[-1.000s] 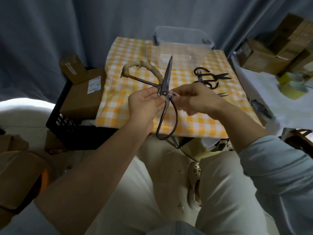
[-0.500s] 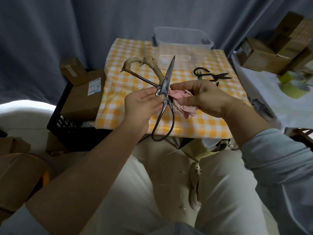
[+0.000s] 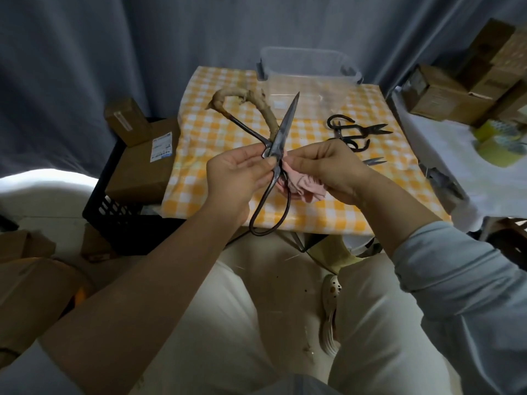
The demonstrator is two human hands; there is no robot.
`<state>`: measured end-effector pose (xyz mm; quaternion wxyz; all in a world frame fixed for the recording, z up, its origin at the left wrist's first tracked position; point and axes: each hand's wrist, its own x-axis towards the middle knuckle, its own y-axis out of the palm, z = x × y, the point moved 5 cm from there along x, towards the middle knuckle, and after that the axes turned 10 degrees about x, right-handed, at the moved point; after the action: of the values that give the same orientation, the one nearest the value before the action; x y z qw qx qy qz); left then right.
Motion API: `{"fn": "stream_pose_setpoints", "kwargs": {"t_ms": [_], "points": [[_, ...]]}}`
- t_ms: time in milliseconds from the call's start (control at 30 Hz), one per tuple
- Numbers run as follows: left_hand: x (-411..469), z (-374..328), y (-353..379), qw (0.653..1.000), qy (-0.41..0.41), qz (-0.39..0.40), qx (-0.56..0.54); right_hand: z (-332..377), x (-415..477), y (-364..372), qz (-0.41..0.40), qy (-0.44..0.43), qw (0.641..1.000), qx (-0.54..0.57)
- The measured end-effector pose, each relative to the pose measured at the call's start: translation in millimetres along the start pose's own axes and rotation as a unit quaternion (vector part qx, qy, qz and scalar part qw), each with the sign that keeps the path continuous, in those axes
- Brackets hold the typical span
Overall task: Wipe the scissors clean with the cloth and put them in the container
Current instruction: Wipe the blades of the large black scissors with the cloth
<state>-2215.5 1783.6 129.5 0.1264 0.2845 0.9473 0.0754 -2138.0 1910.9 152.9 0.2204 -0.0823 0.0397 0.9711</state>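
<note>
Update: the crumpled pink cloth [image 3: 302, 186], hidden in my fist a second ago, is now bunched against the big dark iron scissors [image 3: 281, 137] below the pivot. Right hand [image 3: 328, 166] pinches the cloth. Left hand [image 3: 236, 178] pinches the pivot, holding the scissors above the near table edge. Wiping underway. Clear plastic container [image 3: 302, 51] waits at the far edge.

Left hand [image 3: 236, 178] pinches scissors [image 3: 281, 135] pivot; right hand [image 3: 328, 166] presses pink cloth [image 3: 302, 186] alongside.
</note>
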Motion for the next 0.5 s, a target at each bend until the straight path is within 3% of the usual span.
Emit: {"fn": "stream_pose_setpoints", "kwargs": {"t_ms": [367, 500], "points": [[2.7, 6.1, 3.1, 0.999, -0.022, -0.032, -0.02, -13.8, 13.7, 7.1, -0.111, -0.038, 0.989, -0.09], [3.7, 5.8, -1.6, 0.999, -0.015, -0.051, -0.013, -3.6, 13.8, 1.7, -0.003, -0.012, 0.995, -0.094]]}}
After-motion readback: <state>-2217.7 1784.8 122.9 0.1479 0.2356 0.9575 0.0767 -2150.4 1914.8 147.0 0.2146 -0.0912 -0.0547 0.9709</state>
